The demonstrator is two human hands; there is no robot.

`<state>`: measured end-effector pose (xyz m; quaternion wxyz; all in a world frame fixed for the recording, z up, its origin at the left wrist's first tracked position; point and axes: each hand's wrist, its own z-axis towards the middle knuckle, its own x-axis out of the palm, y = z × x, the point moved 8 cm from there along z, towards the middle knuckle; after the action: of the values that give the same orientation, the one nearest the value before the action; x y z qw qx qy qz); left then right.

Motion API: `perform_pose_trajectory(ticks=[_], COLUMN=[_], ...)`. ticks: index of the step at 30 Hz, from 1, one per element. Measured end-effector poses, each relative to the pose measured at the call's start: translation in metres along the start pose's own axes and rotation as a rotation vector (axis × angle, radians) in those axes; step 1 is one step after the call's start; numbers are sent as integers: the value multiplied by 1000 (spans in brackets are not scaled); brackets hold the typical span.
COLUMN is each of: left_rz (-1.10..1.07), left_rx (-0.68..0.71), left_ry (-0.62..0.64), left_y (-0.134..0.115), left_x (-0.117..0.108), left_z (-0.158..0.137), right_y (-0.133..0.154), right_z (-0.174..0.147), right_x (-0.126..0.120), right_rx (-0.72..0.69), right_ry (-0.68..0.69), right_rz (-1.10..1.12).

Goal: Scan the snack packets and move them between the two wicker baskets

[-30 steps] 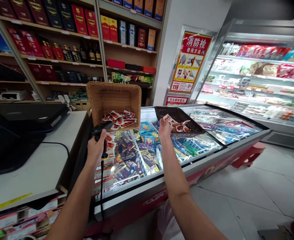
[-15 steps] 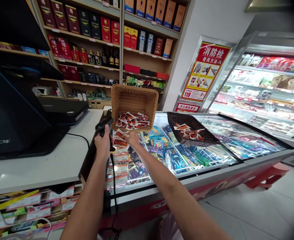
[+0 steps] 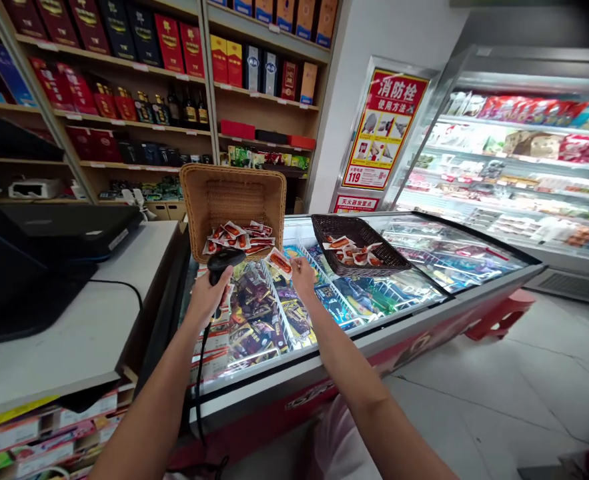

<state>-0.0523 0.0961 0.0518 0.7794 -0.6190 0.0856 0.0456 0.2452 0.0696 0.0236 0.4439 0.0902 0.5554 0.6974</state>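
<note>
My left hand (image 3: pixel 206 294) is wrapped round the handle of a black barcode scanner (image 3: pixel 225 260), whose cable hangs down over the freezer's front. In my right hand (image 3: pixel 303 276) a packaged sausage (image 3: pixel 279 263) is pinched at its right end, above the freezer glass. Just behind both hands a tan wicker basket (image 3: pixel 189 193) stands tilted towards me, with several packaged sausages (image 3: pixel 239 238) in its lower part. To the right of my right hand, a dark brown basket (image 3: pixel 399 262) rests on the freezer and holds several similar sausage packs (image 3: pixel 353 252).
A glass-topped chest freezer (image 3: pixel 259 365) runs to the right under both baskets. At left stands a white counter (image 3: pixel 69 300) with a black checkout machine (image 3: pixel 14 267). Shelves of boxes and bottles line the back, and a red stool (image 3: pixel 504 313) stands on the floor.
My right hand has moved right with the sausage pack, away from the scanner and towards the dark basket. The scanner has turned to point rightward. The whole view has shifted right.
</note>
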Motion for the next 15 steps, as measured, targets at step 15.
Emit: perform_pose_trajectory(ticks=[15], left_rz=[65], left_rx=[17], left_ry=[223], left_y=[-4], left_x=[33], left_z=[-10], right_y=[5], right_z=[-4], right_x=[-11], right_rx=[17], right_ry=[-64], right_rz=[125])
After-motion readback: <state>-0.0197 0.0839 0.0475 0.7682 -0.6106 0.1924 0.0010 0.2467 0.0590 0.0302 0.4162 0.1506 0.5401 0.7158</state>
